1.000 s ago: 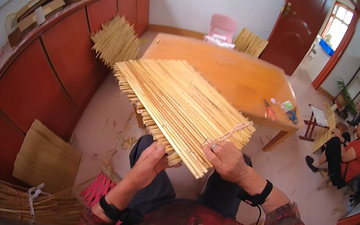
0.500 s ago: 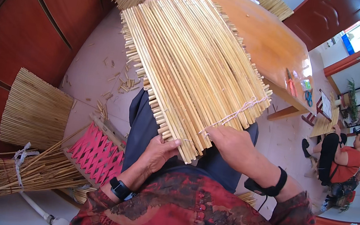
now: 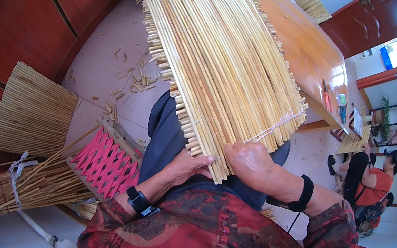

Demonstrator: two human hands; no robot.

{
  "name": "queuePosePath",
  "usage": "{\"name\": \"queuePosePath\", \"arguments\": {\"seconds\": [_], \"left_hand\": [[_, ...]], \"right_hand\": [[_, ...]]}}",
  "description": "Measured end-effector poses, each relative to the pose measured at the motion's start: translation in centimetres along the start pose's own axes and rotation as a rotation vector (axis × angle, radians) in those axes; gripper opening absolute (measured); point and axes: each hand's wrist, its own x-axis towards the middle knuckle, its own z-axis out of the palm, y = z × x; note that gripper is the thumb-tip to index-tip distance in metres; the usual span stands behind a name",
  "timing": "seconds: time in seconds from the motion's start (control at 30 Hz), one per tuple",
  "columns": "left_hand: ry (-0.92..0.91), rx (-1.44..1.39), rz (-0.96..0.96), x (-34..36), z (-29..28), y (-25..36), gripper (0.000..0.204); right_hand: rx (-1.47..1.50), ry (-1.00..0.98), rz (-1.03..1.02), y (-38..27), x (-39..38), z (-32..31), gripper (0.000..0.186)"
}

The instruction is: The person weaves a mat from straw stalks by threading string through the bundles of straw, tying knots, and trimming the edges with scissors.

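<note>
Across my lap, reaching up over the table's edge, lies a mat of pale straw-coloured sticks, uneven along its sides, with a twisted pinkish cord crossing its lower right part. My left hand grips the mat's lower left edge, thumb on top and fingers underneath. My right hand is closed at the near end of the sticks, where the cord runs to its fingers; what those fingertips hold is hidden. A thin light thread shows beside the left thumb.
Pink-strapped stool, reed bundle and stick mats lie left by red cabinets. Offcuts litter the floor. Orange table bears pliers and scissors. A co-worker sits at right.
The view has tipped down onto the mat, which now appears more upright in the picture and slightly further right. My right hand has curled further down at the near end, its fingers now hidden.
</note>
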Motion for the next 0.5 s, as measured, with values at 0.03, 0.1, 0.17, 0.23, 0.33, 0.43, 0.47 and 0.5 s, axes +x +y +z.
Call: {"name": "queuePosePath", "arguments": {"seconds": [0.03, 0.1, 0.17, 0.23, 0.33, 0.43, 0.47, 0.5], "left_hand": [[-0.011, 0.016, -0.003, 0.04, -0.05, 0.04, 0.041], [-0.016, 0.016, 0.000, 0.10, -0.16, 0.07, 0.041], [-0.022, 0.016, 0.002, 0.16, -0.19, 0.02, 0.041], [0.009, -0.006, 0.030, 0.21, -0.15, -0.10, 0.041], [0.011, -0.006, 0.036, 0.20, -0.14, -0.09, 0.040], [0.004, 0.002, 0.050, 0.41, -0.63, -0.53, 0.040], [0.002, 0.001, 0.049, 0.44, -0.64, -0.48, 0.040], [-0.001, 0.003, 0.045, 0.43, -0.63, -0.40, 0.039]], "right_hand": [[0.014, -0.011, 0.017, -0.09, 0.04, 0.09, 0.009], [0.001, -0.028, 0.027, -0.19, 0.15, 0.16, 0.009], [-0.011, -0.046, 0.038, -0.32, 0.23, 0.29, 0.009], [-0.066, -0.080, 0.040, -0.48, 0.29, 0.53, 0.008], [-0.066, -0.074, 0.045, -0.49, 0.26, 0.69, 0.008], [-0.014, -0.106, 0.054, -0.38, 0.37, 0.50, 0.008], [-0.015, -0.107, 0.056, -0.21, 0.31, 0.50, 0.008], [0.028, -0.096, 0.037, 0.07, 0.25, 0.52, 0.009]]}}
